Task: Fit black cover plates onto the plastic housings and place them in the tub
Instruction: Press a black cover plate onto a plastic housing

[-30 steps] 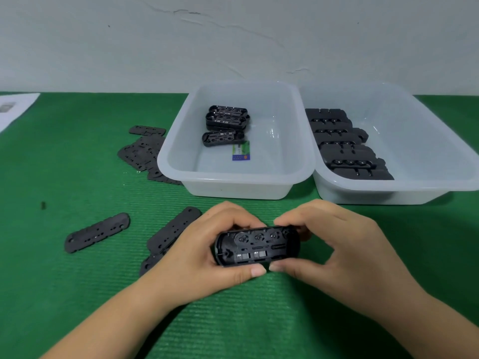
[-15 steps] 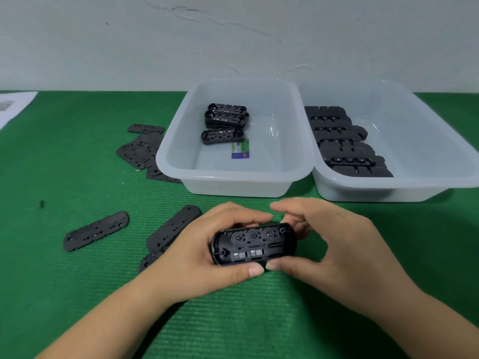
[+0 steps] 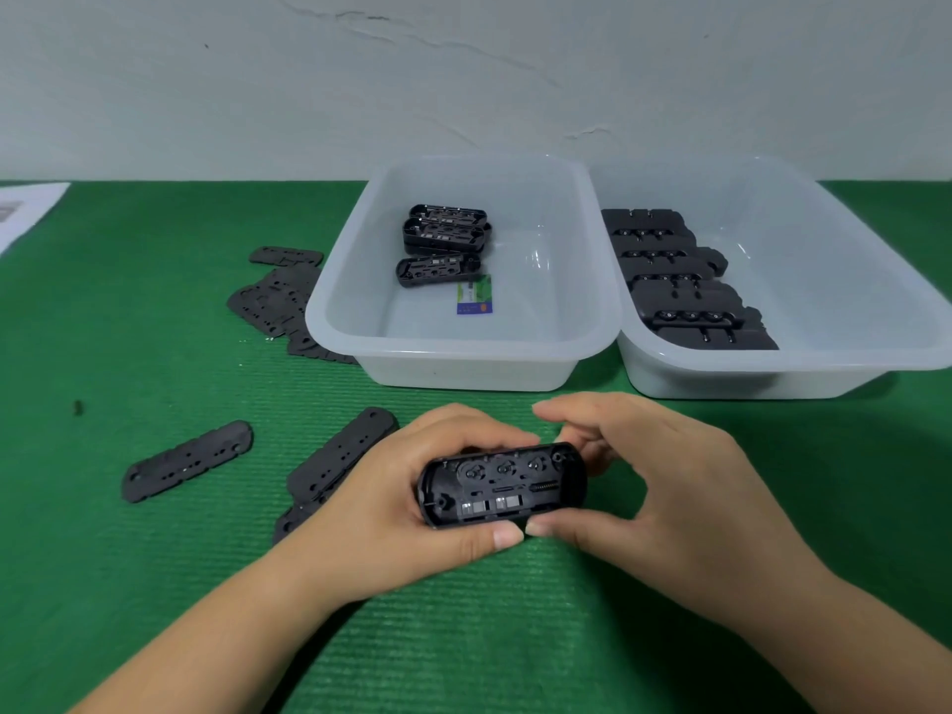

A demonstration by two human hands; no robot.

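Note:
A black plastic housing (image 3: 502, 485) with its open inside facing me sits low in the middle, above the green mat. My left hand (image 3: 412, 512) grips its left end, thumb under its front edge. My right hand (image 3: 664, 497) has its thumb on the housing's front edge, its fingers lifted and curled over the right end. Flat black cover plates lie on the mat: one (image 3: 188, 461) at the left, one (image 3: 342, 453) partly behind my left hand, and a pile (image 3: 273, 301) beside the left tub (image 3: 463, 353). That tub holds three housings (image 3: 445, 244).
The right tub (image 3: 772, 376) holds several stacked black housings (image 3: 680, 286). A small green and blue label (image 3: 474, 295) lies in the left tub. A white sheet of paper (image 3: 26, 211) lies at the far left. A pale wall rises behind the table.
The housing has shifted slightly left in my hands. My right hand's fingers have lifted off its top edge, while my left hand keeps its grip.

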